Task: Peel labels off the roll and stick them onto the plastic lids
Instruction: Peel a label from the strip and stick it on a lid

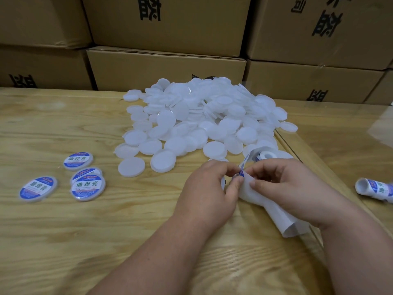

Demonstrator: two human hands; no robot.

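Four labelled lids (63, 177) are lying left of the blank lid pile (200, 122) on the desk (63, 231); most lids still need labels. Just in front of the pile, left hand (209, 186) is pinching a label (241, 173), right hand (287, 184) is gripping the roll's backing strip (276, 209).

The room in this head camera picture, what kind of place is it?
Probably a small packing workshop or stockroom. Stacked cardboard cartons line the back, a heap of blank plastic lids lies on the wooden table, and a few labelled lids sit apart.
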